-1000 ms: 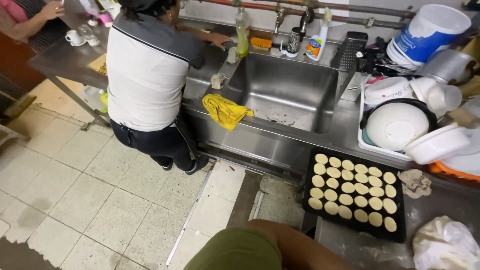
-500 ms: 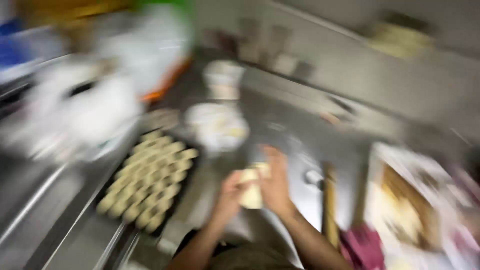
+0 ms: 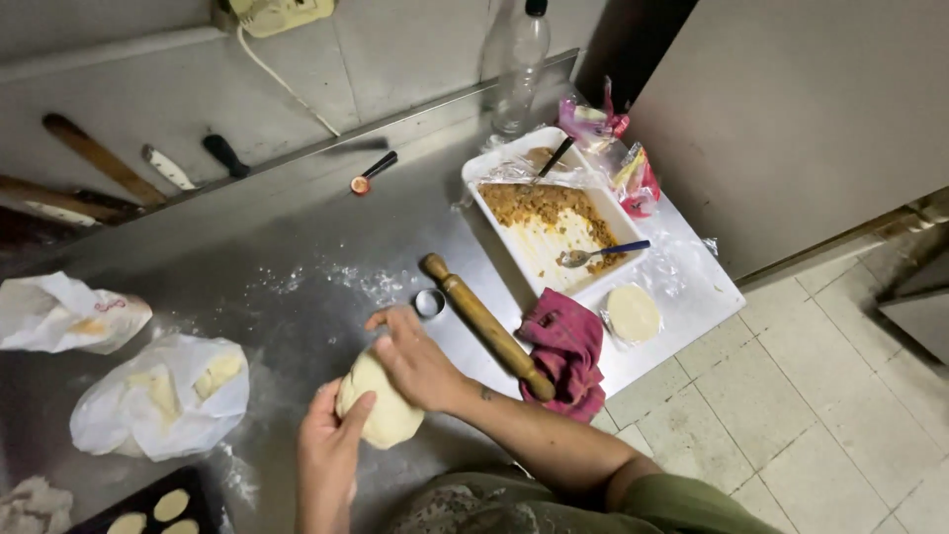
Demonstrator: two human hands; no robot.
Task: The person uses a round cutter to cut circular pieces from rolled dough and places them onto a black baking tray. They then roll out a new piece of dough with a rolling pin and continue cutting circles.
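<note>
Steel tabletop (image 3: 297,297), flour-dusted at centre frame: pale dough lump (image 3: 381,407) at lower centre, clasped between left hand (image 3: 328,457) beneath and right hand (image 3: 417,361) pressing on top, for shaping; rolling pin (image 3: 486,324), round cutter (image 3: 429,303) and red cloth (image 3: 565,351) just right, within reach.

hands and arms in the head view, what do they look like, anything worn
Both hands are bare, with no gloves, rings or watch visible. The forearms are uncovered; an olive-green short sleeve shows at the right upper arm. A small dark mark sits near the right wrist.
</note>
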